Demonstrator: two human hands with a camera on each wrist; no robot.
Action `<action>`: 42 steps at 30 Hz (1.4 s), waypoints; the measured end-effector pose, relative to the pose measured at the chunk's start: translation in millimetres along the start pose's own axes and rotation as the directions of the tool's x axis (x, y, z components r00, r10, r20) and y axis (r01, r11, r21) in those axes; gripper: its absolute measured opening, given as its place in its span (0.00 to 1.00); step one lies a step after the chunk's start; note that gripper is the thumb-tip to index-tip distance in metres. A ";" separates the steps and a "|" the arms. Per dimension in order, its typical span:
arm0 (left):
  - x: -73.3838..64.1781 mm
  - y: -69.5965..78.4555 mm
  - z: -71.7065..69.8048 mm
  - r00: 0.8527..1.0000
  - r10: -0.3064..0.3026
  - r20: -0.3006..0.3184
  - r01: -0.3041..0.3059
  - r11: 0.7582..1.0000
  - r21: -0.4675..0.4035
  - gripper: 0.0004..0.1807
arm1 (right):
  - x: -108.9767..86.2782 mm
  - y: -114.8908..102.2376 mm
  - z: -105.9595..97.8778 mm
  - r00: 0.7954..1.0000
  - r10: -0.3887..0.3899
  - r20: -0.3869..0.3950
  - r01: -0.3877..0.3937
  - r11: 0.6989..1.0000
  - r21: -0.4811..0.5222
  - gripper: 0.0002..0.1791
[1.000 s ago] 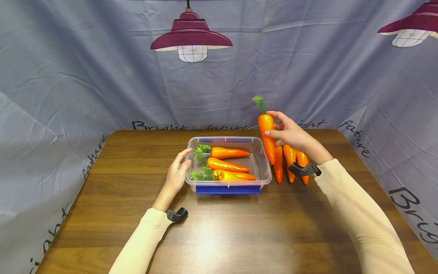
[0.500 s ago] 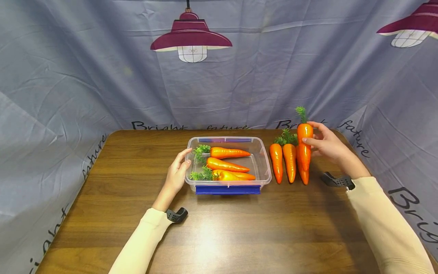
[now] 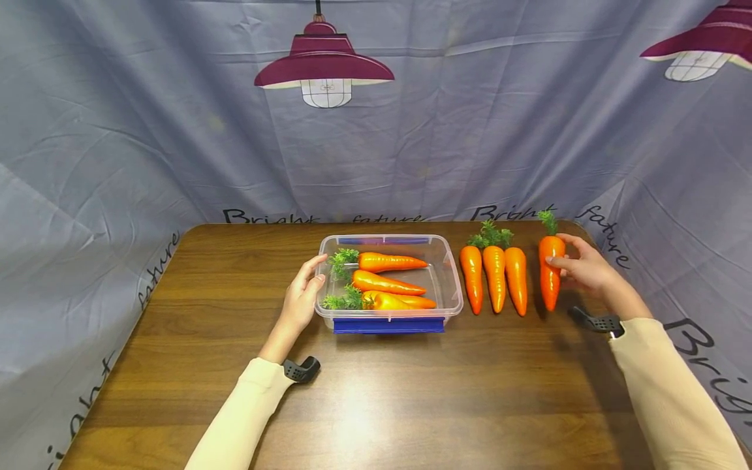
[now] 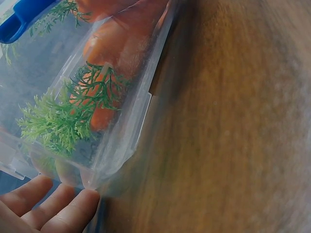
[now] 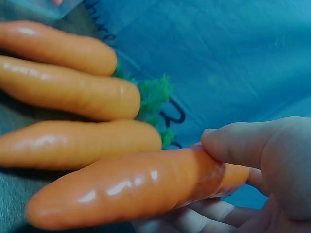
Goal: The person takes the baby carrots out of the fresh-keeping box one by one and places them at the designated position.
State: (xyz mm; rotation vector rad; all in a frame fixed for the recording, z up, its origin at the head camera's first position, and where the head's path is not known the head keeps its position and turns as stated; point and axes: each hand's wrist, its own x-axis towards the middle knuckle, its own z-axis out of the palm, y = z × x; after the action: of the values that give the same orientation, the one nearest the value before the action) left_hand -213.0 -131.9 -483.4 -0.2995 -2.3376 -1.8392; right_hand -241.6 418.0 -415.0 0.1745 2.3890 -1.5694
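Observation:
My right hand grips an orange toy carrot with a green leafy top, low over the table at the right end of a row of carrots. In the right wrist view the thumb lies along the upper side of this carrot, and the other fingers are underneath. My left hand touches the left end of a clear plastic box with blue clips. In the left wrist view its fingertips press against the box's outer wall. Several carrots lie inside, their leaves toward that hand.
Three carrots lie side by side on the wooden table, between the box and my right hand, leaves toward the back. A grey printed curtain hangs behind the table and along both sides.
My right hand has carried its carrot from above the box's right edge to the right, past the three carrots, and lowered it. My left hand has stayed at the box.

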 end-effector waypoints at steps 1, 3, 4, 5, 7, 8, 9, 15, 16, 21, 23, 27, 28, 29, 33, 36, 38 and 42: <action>-0.1 -0.2 -0.3 1.000 -0.003 0.000 0.003 1.000 -0.001 0.23 | 1.1 2.4 -0.1 1.000 0.004 0.007 -0.004 1.000 0.002 0.42; -0.2 -0.4 -0.8 1.000 -0.008 0.001 0.008 1.000 0.002 0.23 | 3.6 6.7 0.3 1.000 0.005 0.019 -0.005 1.000 -0.009 0.43; -0.1 -0.4 -0.9 1.000 -0.011 -0.001 0.011 1.000 0.002 0.23 | 4.8 8.3 1.0 1.000 0.005 0.022 -0.005 1.000 -0.014 0.43; 0.0 -0.5 -1.0 1.000 -0.014 -0.002 0.014 1.000 0.003 0.23 | 6.2 10.2 1.5 1.000 0.005 0.027 -0.004 1.000 -0.026 0.44; 0.1 -0.7 -1.1 1.000 -0.014 -0.003 0.014 1.000 0.004 0.24 | 8.8 13.2 2.8 0.999 0.002 0.036 0.001 0.998 -0.059 0.45; 0.2 -0.8 -1.0 1.000 -0.014 -0.004 0.014 1.000 0.006 0.23 | 9.9 14.5 3.9 0.999 0.006 0.036 -0.004 0.998 -0.068 0.46; 0.3 -0.7 -0.9 1.000 -0.015 -0.005 0.015 1.000 0.006 0.23 | 11.0 15.6 5.0 0.999 0.012 0.037 -0.009 0.997 -0.074 0.46; 0.2 0.1 -0.6 1.000 -0.008 -0.002 0.008 1.000 0.006 0.23 | 17.1 21.7 10.7 0.998 0.036 0.044 -0.031 0.994 -0.103 0.47; 0.2 0.3 -0.7 1.000 -0.006 -0.003 0.006 1.000 0.007 0.23 | 18.2 22.3 11.4 0.998 0.035 0.042 -0.030 0.993 -0.117 0.47; 0.2 0.2 -0.9 1.000 -0.007 -0.007 0.007 1.000 0.007 0.23 | 23.3 22.9 13.4 0.999 0.047 0.007 -0.045 0.984 -0.175 0.47; 0.1 -0.1 -0.7 1.000 -0.009 -0.006 0.009 1.000 0.002 0.23 | 24.5 22.5 13.5 0.999 0.053 0.001 -0.052 0.984 -0.172 0.47; -0.2 0.0 -0.7 1.000 -0.006 -0.001 0.006 1.000 0.004 0.23 | 25.3 21.7 14.6 0.998 0.064 0.003 -0.063 0.986 -0.156 0.47; -0.1 0.2 -0.7 1.000 -0.005 -0.001 0.005 1.000 0.006 0.23 | 25.5 21.9 14.7 0.998 0.064 0.007 -0.062 0.986 -0.155 0.47; 0.0 0.3 -0.8 1.000 -0.003 -0.001 0.003 1.000 0.008 0.23 | 25.3 21.7 15.3 0.998 0.065 0.008 -0.063 0.987 -0.150 0.47; 0.3 0.4 -1.2 1.000 -0.001 0.000 0.001 1.000 0.007 0.23 | 24.4 22.2 16.9 0.998 0.060 0.002 -0.059 0.987 -0.147 0.47; 0.2 0.1 -1.2 1.000 -0.007 0.003 0.007 1.000 0.004 0.24 | 23.2 22.5 17.5 0.999 0.047 -0.018 -0.049 0.984 -0.170 0.46; 0.1 0.4 -1.1 1.000 -0.009 0.003 0.009 1.000 0.003 0.24 | 22.5 22.4 17.8 0.999 0.041 -0.025 -0.045 0.982 -0.183 0.46; -0.2 0.5 -0.8 1.000 -0.004 0.001 0.004 1.000 0.002 0.24 | 22.7 21.6 18.8 0.998 0.047 -0.032 -0.052 0.980 -0.190 0.45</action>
State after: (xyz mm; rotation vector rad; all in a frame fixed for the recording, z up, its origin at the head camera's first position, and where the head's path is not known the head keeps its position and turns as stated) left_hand -212.7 -132.6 -482.8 -0.2957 -2.3426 -1.8386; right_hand -254.7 408.4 -447.7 0.2152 2.5179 -1.3151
